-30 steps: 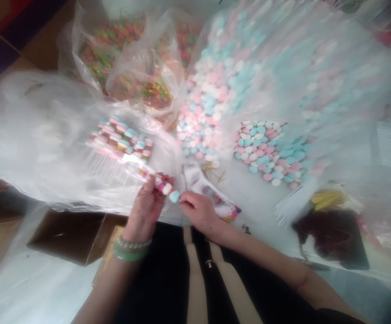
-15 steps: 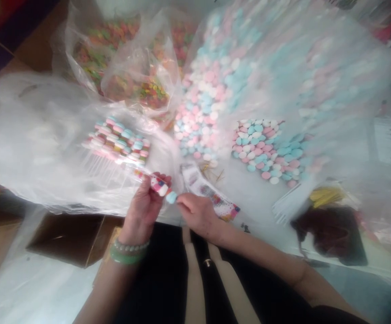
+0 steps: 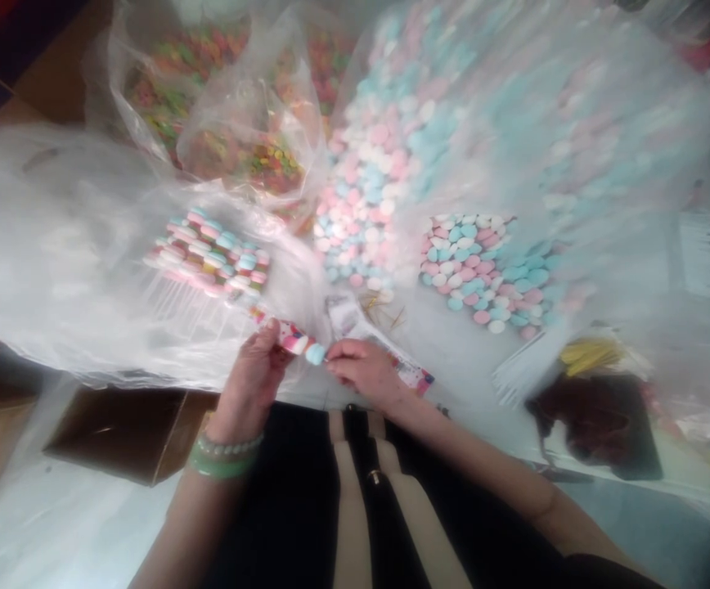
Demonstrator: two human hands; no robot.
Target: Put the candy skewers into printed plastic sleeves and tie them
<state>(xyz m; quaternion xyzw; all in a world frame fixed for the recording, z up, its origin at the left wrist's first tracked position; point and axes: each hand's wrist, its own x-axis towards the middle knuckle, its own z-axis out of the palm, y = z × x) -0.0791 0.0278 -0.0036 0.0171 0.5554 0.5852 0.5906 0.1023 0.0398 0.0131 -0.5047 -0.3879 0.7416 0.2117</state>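
My left hand (image 3: 255,378) is closed around a small printed clear wrapper with a candy skewer (image 3: 298,343) in it, a white, pink and blue piece showing at its end. My right hand (image 3: 362,370) pinches the blue end piece (image 3: 315,353) of that skewer from the right. Both hands meet at the near table edge. A row of finished candy skewers (image 3: 211,260) lies on a clear plastic sheet just beyond my left hand. Printed wrappers (image 3: 392,360) lie under my right hand.
Large open bags of pink, blue and white candies (image 3: 385,164) fill the middle and right; a loose heap (image 3: 483,270) lies near. A bag of multicoloured candies (image 3: 250,155) stands at the back left. A brown box (image 3: 122,429) sits below the table; dark and yellow items (image 3: 594,384) lie right.
Both hands drifted slightly up and stayed together on the skewer; the blue end piece sits closer against the wrapper. The view shifted a little.
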